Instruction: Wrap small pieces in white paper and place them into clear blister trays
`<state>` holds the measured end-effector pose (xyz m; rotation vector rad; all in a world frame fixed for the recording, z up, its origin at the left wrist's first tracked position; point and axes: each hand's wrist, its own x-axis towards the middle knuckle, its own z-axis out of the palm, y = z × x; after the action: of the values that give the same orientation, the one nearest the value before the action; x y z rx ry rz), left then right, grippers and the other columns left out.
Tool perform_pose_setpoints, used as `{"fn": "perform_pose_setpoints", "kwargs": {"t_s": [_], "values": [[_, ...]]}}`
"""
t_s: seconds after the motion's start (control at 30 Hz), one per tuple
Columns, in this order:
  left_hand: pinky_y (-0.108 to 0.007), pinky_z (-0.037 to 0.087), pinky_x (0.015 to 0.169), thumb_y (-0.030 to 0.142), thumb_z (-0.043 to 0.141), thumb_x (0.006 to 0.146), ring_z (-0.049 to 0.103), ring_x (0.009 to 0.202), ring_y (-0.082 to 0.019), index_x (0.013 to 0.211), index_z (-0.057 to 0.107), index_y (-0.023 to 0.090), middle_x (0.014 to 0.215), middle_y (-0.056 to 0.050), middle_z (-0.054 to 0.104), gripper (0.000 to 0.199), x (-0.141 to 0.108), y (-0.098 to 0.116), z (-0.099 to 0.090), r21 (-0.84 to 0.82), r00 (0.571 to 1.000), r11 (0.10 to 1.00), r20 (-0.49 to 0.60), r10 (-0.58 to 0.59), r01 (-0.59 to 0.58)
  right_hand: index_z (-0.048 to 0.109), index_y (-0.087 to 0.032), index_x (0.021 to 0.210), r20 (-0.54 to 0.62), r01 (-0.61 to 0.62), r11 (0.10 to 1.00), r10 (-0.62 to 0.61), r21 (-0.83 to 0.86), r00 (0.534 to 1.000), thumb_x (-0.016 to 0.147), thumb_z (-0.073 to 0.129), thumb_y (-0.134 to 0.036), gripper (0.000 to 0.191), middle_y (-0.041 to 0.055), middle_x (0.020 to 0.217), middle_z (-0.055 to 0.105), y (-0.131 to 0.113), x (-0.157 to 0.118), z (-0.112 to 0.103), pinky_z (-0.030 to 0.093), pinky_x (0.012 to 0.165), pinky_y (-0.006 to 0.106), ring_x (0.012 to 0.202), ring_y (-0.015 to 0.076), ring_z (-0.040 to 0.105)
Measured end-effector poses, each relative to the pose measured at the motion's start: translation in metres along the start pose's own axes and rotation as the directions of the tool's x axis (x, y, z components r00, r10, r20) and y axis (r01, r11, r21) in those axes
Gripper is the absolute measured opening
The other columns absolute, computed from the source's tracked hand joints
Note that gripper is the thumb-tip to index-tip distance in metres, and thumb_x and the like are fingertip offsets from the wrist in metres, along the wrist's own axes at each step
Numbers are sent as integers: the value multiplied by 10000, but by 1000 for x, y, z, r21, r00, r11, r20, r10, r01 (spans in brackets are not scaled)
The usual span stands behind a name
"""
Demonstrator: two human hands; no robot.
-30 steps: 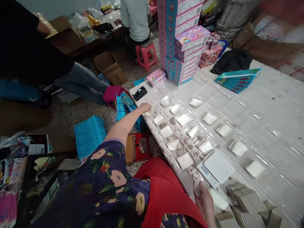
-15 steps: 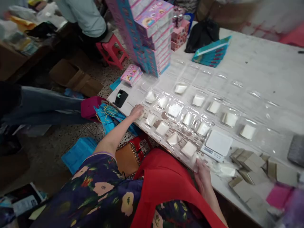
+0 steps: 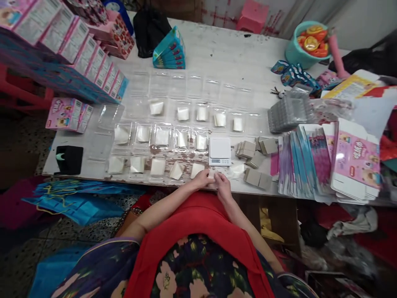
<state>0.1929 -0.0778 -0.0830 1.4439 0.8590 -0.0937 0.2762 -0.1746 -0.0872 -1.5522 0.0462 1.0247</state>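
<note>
My left hand (image 3: 202, 179) and my right hand (image 3: 222, 185) meet at the table's front edge, fingers closed on a small white packet (image 3: 212, 175) between them. Just behind them lies a white digital scale (image 3: 220, 150). To the left, clear plastic trays (image 3: 163, 136) stand in rows, several with a folded white packet (image 3: 158, 167) inside. Grey-beige blocks (image 3: 246, 149) lie in a loose pile right of the scale, beside a thin white wrapper (image 3: 237, 170).
Stacked pink boxes (image 3: 83, 58) rise at the left, near a black tape dispenser (image 3: 70, 159). Flat printed cartons (image 3: 355, 161) and stacked clear trays (image 3: 290, 111) are at the right. A teal bucket (image 3: 305, 47) stands behind them.
The view has swung to the right. My left hand has left the front-left tray and joined my right hand, and both now hold a small white packet.
</note>
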Motion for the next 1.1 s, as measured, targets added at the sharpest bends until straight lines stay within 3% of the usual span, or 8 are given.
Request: {"fn": "perform_pose_setpoints", "kwargs": {"t_s": [0.1, 0.2, 0.33, 0.47, 0.6, 0.7, 0.93, 1.1], "values": [[-216, 395, 527, 277, 614, 691, 487, 538, -105, 700, 607, 130, 584, 39, 523, 148, 21, 16, 19, 38, 998, 999, 57, -39, 37, 665, -178, 847, -62, -13, 998, 16, 59, 998, 598, 753, -444, 375, 11, 785, 685, -9, 6, -27, 474, 686, 303, 722, 166, 597], [-231, 391, 557, 272, 583, 729, 520, 570, -128, 679, 631, 131, 579, 22, 542, 157, 41, 32, 34, 271, 996, 962, 84, -12, -12, 647, -185, 882, -121, -26, 995, 38, 97, 992, 584, 754, -455, 416, 4, 788, 672, -15, 13, -54, 469, 647, 289, 712, 164, 588], [-269, 427, 674, 232, 512, 816, 612, 796, -195, 851, 685, 148, 805, -55, 669, 196, 73, 57, 64, 676, 995, 731, 98, 35, -92, 579, -240, 993, -283, -120, 970, 179, 213, 942, 620, 724, -433, 443, -15, 886, 641, -16, 18, -88, 459, 620, 246, 740, 138, 577], [-311, 433, 806, 157, 447, 853, 577, 1020, -245, 943, 673, 116, 1057, -141, 645, 247, 106, 77, 93, 777, 994, 619, 99, 55, -112, 533, -244, 917, -262, -294, 906, 377, 303, 888, 625, 706, -339, 352, -18, 868, 614, -10, 24, -110, 469, 633, 247, 727, 129, 579], [-353, 407, 897, 70, 363, 869, 513, 1120, -258, 1137, 590, 73, 1165, -172, 591, 351, 127, 83, 117, 888, 993, 454, 30, 115, -80, 489, -271, 1002, -245, -343, 882, 428, 322, 870, 630, 672, -279, 414, -36, 878, 610, -6, 44, -112, 466, 637, 247, 735, 124, 574], [-395, 397, 903, 105, 415, 866, 515, 1097, -272, 1245, 491, 54, 1173, -190, 583, 390, 134, 81, 128, 917, 992, 400, -57, 117, 5, 468, -291, 1056, -226, -358, 874, 441, 330, 869, 633, 640, -253, 459, -45, 881, 600, -6, 58, -107, 456, 618, 236, 728, 117, 558], [-435, 348, 913, 129, 476, 838, 509, 1114, -300, 1095, 568, 85, 1109, -188, 627, 276, 136, 75, 134, 917, 996, 398, -59, 60, 31, 477, -301, 1044, -160, -340, 866, 419, 367, 894, 593, 569, -160, 481, -63, 834, 604, -5, 60, -104, 475, 655, 245, 702, 104, 559], [-426, 345, 904, 146, 513, 824, 573, 1019, -277, 1171, 511, 95, 1004, -156, 666, 351, 130, 75, 137, 893, 998, 445, -61, -33, 69, 507, -282, 992, -115, -290, 887, 350, 359, 930, 581, 586, -182, 431, -57, 827, 625, -3, 60, -110, 474, 669, 255, 726, 116, 569]]}}
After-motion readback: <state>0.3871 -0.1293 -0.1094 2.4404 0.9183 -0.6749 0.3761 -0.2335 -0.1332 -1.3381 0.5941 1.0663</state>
